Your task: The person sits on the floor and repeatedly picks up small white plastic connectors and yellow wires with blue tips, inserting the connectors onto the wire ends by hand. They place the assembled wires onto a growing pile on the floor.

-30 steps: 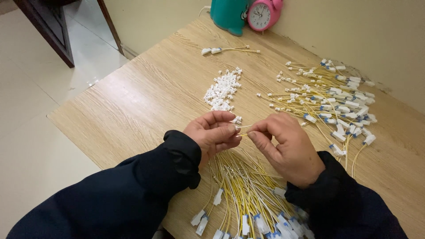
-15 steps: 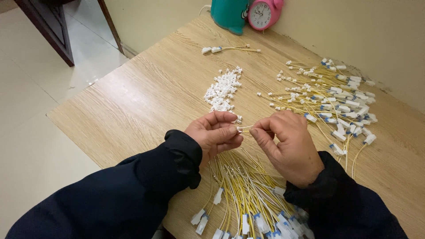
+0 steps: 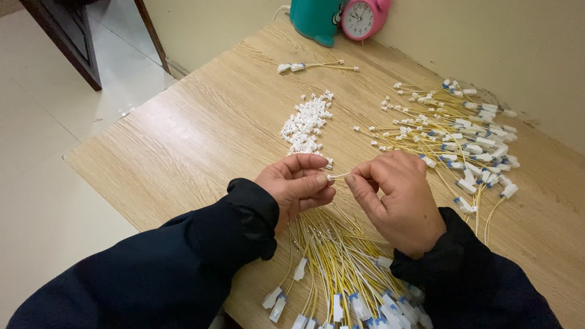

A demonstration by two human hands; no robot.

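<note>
Matt light wood-grain table point(image 3: 201, 140), small white plastic connectors point(image 3: 303, 122), glossy yellow-sheathed wires point(image 3: 329, 256), glossy pink plastic clock point(image 3: 359, 18)

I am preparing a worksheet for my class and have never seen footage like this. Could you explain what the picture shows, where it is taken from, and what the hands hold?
The camera sits on a person's head, looking down at two bare hands over a light wooden table. The left hand pinches a small white plastic connector; the right hand holds a thin yellow wire at it. Beyond lie a pile of loose white connectors and a heap of yellow wires with white plugs; another yellow bundle lies below the hands.
</note>
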